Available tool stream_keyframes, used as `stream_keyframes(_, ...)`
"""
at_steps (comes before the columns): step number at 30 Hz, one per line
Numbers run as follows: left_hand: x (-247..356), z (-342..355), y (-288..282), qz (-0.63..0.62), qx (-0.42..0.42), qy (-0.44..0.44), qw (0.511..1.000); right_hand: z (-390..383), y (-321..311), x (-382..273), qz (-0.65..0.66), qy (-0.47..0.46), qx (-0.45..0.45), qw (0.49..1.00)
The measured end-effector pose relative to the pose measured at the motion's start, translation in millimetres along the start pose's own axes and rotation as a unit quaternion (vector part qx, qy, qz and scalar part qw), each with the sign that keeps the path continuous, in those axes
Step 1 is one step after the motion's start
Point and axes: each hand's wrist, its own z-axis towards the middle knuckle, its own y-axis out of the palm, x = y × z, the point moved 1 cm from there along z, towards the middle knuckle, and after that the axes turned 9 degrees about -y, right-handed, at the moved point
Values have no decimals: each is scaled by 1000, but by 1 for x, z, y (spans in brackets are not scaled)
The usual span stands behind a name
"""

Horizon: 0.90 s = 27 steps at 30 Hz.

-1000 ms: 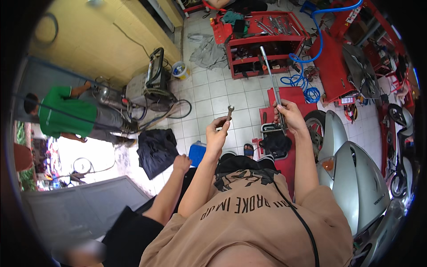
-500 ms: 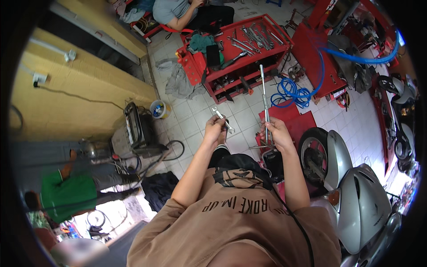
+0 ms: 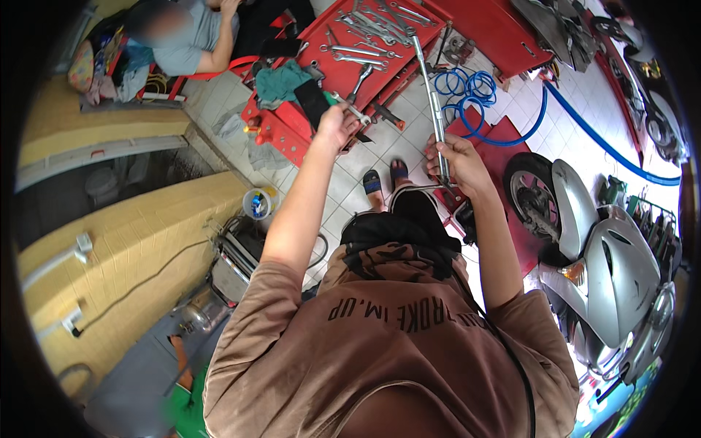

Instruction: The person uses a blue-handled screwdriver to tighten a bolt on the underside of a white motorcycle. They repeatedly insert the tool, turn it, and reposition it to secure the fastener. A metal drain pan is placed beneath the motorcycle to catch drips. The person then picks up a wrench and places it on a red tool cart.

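Note:
My left hand [image 3: 337, 128] is closed around a small silver spanner [image 3: 358, 113], one end of which sticks out past the fingers. It hovers by the near edge of a red tool cart [image 3: 281, 135], next to a black phone-like slab [image 3: 312, 104] and a teal cloth [image 3: 281, 82]. In my right hand [image 3: 456, 162] is a long chrome socket wrench [image 3: 429, 87], gripped near its lower end and pointing away towards the cart. Several loose spanners [image 3: 361, 55] lie on the cart top.
A coiled blue hose [image 3: 467, 87] lies on the tiles, right of the cart. A silver motorcycle [image 3: 617, 270] with its wheel [image 3: 529, 193] stands at my right. A seated person [image 3: 193, 40] is at far left; a bucket [image 3: 259, 203] stands by the yellow wall.
The view has shifted nearer the cart. My left hand, with the spanner, has reached forward to its edge. My right hand still holds the socket wrench, whose far end now overlaps the cart top.

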Motion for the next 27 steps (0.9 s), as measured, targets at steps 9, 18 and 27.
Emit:
stream_keyframes(9,98,171,-6,-50,72,-50,995,104,-44,-33,33,35,46,998)
stream_keyframes(18,130,202,5,-72,147,-23,986,205,-68,-84,65,46,49,996)
stream_keyframes(27,120,41,207,462,-160,462,740,289,-54,-75,134,46,131,981)
